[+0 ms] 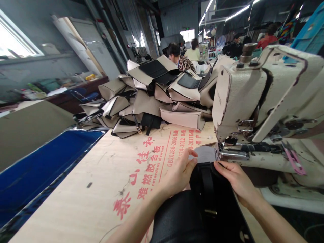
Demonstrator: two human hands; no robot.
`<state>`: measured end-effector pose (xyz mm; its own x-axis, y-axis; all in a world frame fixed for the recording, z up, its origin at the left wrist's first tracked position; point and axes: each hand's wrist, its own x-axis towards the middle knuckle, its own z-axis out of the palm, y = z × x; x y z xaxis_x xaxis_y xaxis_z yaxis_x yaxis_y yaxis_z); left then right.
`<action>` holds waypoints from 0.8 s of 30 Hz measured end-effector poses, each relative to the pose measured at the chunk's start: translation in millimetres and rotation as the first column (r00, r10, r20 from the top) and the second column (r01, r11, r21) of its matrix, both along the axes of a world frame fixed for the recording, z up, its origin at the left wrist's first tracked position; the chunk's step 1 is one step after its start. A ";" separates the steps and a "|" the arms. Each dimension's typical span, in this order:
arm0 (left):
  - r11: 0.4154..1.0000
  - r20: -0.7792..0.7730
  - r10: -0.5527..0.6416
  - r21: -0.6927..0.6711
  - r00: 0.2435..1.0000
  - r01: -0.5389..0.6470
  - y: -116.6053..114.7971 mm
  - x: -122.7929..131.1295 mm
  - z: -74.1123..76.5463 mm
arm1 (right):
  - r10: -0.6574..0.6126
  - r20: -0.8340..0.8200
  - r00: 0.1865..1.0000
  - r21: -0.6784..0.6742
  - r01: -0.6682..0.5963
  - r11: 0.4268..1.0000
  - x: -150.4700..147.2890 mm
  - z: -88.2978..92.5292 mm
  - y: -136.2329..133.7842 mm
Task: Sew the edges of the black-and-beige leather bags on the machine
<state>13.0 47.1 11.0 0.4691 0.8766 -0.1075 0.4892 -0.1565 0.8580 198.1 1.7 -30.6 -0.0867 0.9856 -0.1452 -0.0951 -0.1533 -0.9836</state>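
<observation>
A black leather bag with a strap and a small metal fitting lies in front of me, its top edge close to the needle area of a cream sewing machine. My left hand has thumb and fingers pinched together at the bag's upper left, by a pale grey rounded piece. On the upper right edge, my right hand grips the bag between thumb and fingers. The machine's presser foot sits just above and beyond the right fingertips; its exact contact with the bag is unclear.
A heap of beige and black bags covers the far side of the plywood table. Pink-handled thread snips rest on the machine's arm. A blue-lined bin stands at the left. Several people are at work farther back.
</observation>
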 end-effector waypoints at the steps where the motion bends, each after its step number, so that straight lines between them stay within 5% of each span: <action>1: 1.000 -0.001 0.005 0.004 1.000 -0.005 -0.5 -0.3 0.0 | 0.000 -0.003 1.000 0.000 0.000 1.000 0.2 -0.9 -0.5; 14: 0.999 -0.025 -0.046 0.011 0.999 0.046 -10.6 -0.1 7.8 | 0.074 -0.045 0.996 0.047 -0.072 0.996 2.7 -7.6 -5.9; 20: 0.984 0.070 -0.120 -0.124 0.990 0.128 -22.9 -1.1 17.7 | 0.048 0.157 0.986 0.202 -0.080 0.976 5.9 -0.5 -26.1; 24: 0.952 0.158 -0.151 -0.241 0.976 0.186 -13.4 5.1 9.2 | 0.087 0.279 0.956 0.320 -0.177 0.931 4.4 14.1 -50.6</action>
